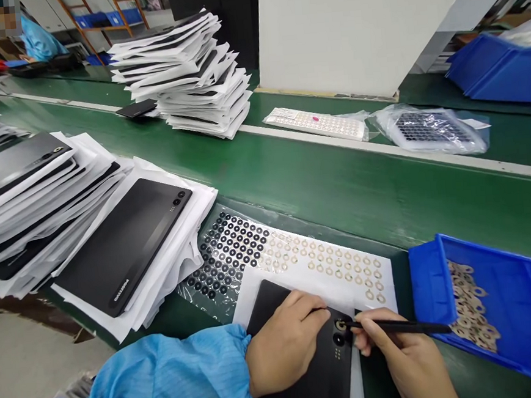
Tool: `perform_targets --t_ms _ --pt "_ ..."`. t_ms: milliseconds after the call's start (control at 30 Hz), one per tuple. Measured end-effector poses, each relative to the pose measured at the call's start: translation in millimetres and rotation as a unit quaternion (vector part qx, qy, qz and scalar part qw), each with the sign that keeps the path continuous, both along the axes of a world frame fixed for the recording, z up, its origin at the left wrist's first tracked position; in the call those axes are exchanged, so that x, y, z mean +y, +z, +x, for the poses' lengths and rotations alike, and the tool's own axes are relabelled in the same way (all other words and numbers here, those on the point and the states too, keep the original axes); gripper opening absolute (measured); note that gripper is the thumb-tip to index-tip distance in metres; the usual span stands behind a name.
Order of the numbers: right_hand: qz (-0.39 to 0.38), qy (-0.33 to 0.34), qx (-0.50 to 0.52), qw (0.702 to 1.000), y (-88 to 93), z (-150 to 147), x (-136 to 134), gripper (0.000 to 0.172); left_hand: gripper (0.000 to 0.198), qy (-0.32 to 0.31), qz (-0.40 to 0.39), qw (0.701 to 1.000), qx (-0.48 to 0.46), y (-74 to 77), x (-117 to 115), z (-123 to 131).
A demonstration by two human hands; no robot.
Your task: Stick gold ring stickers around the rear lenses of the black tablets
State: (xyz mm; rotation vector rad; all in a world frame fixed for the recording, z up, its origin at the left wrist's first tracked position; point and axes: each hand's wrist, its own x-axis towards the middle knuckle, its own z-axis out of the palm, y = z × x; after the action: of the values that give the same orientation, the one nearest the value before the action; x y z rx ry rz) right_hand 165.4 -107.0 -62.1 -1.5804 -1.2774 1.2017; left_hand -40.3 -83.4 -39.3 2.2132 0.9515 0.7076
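Observation:
A black tablet back cover (pixel 322 366) lies on white paper at the bottom centre. My left hand (pixel 288 338) rests on it, fingers bent together and pressing near the camera rings; whether anything small is under the fingertips is hidden. My right hand (pixel 404 350) pinches a thin black tool (pixel 407 326), whose tip touches the upper camera ring (pixel 340 324). Just behind the cover, a sheet of gold-coloured rings (pixel 339 260) lies beside a clear sheet of black rings (pixel 232 244). A blue bin (pixel 517 302) at the right holds many loose ring pieces (pixel 472 311).
Paper-wrapped covers are stacked at the left, with a black cover (pixel 131 240) on top of one stack. Another tall stack (pixel 191 76) stands farther back. Bagged parts (pixel 430 129) and a ring sheet (pixel 317 123) lie across the green table (pixel 263 168). A person in blue (pixel 40 39) is far left.

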Motion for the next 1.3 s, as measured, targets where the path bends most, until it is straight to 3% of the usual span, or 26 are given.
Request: perform_targets --t_ms 333,1300 --pt "0.000 0.004 0.003 1.000 7.5 -3.0 1.1 0.034 0.036 -0.001 0.000 1.000 0.007 -1.2 -0.2 0.6" --pt "0.009 0.015 0.009 1.000 1.9 0.5 0.0 0.028 0.034 -0.001 -0.007 1.000 -0.014 -1.3 -0.2 0.7"
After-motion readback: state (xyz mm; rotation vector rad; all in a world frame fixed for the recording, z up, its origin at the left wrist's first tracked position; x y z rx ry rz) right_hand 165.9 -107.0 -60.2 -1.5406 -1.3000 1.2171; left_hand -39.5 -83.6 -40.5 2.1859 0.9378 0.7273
